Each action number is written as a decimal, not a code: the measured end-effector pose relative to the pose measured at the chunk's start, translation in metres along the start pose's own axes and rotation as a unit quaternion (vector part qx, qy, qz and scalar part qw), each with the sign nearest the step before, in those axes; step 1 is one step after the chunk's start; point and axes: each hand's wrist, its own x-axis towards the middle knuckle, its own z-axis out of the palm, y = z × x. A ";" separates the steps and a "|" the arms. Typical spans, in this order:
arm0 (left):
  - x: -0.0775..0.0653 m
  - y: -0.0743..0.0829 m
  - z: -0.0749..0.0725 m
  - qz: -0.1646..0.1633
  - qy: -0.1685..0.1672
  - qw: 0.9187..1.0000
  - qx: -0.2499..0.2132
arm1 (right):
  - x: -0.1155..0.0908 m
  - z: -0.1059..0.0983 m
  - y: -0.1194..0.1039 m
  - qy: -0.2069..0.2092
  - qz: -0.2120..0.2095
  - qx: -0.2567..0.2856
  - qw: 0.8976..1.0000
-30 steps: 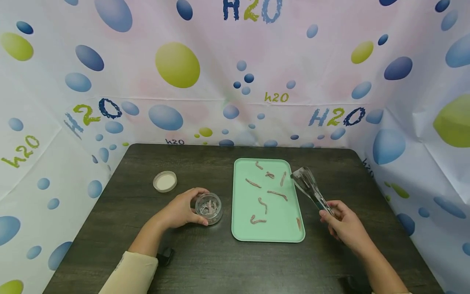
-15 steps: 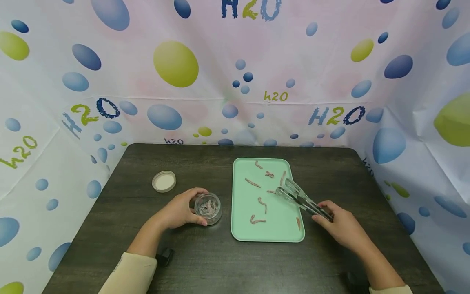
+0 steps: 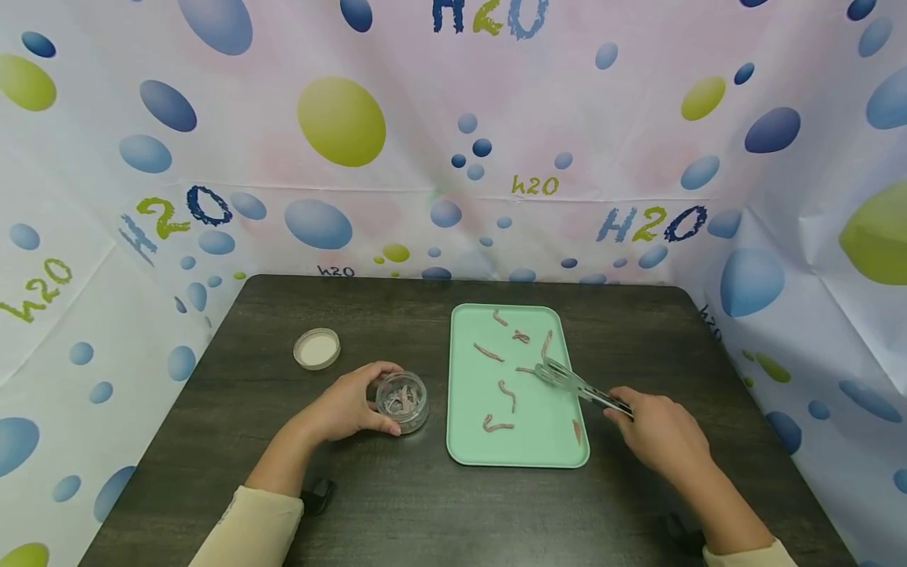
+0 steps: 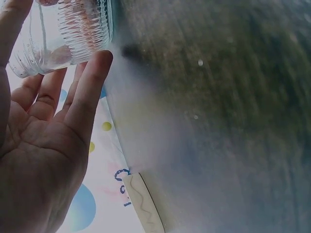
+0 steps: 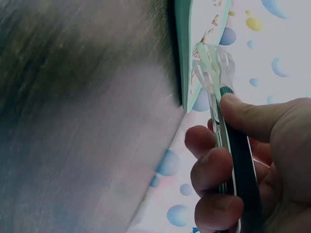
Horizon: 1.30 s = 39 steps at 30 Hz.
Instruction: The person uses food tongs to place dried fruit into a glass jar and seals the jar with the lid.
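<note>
My left hand (image 3: 347,405) holds a small open glass jar (image 3: 418,423) by its side; pinkish worm-like strands lie inside. In the left wrist view, fingers and thumb flank the ribbed jar (image 4: 87,34). With my right hand (image 3: 659,433) I grip clear-headed tongs (image 3: 583,387) by their dark handles, thumb on one side and curled fingers on the other. The tongs' heads are close together over a worm-like strand (image 3: 524,369) on the mint-green tray (image 3: 471,441), covering part of it. Whether they pinch it cannot be made out. Several similar strands (image 3: 489,353) lie spread across the tray.
A round pale lid (image 3: 316,349) lies on the dark wooden table (image 3: 397,504), behind and left of the jar. The tray stands between the jar and my right hand. A bubble-patterned sheet (image 3: 425,102) hangs behind the table and along its sides.
My right hand has brought the tongs left and over the tray, from beside its right edge. Their arms, spread half a second ago, have come together. The left hand and jar stay put.
</note>
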 end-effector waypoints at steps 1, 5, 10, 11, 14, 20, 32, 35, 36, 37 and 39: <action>0.000 0.000 0.000 0.001 0.000 1.000 0.000 | 0.000 0.000 0.000 0.003 0.002 -0.007 1.000; 0.000 0.001 -0.001 -0.002 0.003 1.000 0.007 | -0.001 0.000 -0.001 0.016 -0.001 -0.027 1.000; 0.000 0.003 -0.001 0.000 0.004 1.000 0.012 | -0.002 0.002 0.001 0.030 -0.010 -0.040 0.999; 0.000 0.003 -0.001 0.000 0.005 1.000 0.012 | -0.002 0.002 0.001 0.035 -0.012 -0.042 0.998; 0.000 0.004 0.000 -0.003 0.006 1.000 0.007 | -0.003 0.004 0.002 0.048 -0.017 -0.044 0.998; -0.001 0.004 0.002 -0.006 -0.001 1.000 -0.007 | -0.006 0.007 0.005 0.065 -0.027 -0.042 0.997; -0.001 0.002 0.001 -0.004 0.002 1.000 -0.002 | -0.008 0.005 0.012 0.043 -0.004 -0.027 0.999; -0.001 0.001 0.000 -0.001 0.002 1.000 0.000 | -0.008 0.004 0.011 0.050 -0.006 -0.025 0.998; -0.001 0.001 0.000 0.001 0.002 1.000 0.001 | -0.008 0.004 0.011 0.053 -0.007 -0.024 0.998; -0.001 0.001 0.000 0.001 0.002 1.000 0.002 | -0.008 0.004 0.010 0.056 -0.008 -0.023 0.998; -0.001 0.001 0.000 0.001 0.002 1.000 0.001 | -0.009 0.003 0.009 0.059 -0.009 -0.020 0.998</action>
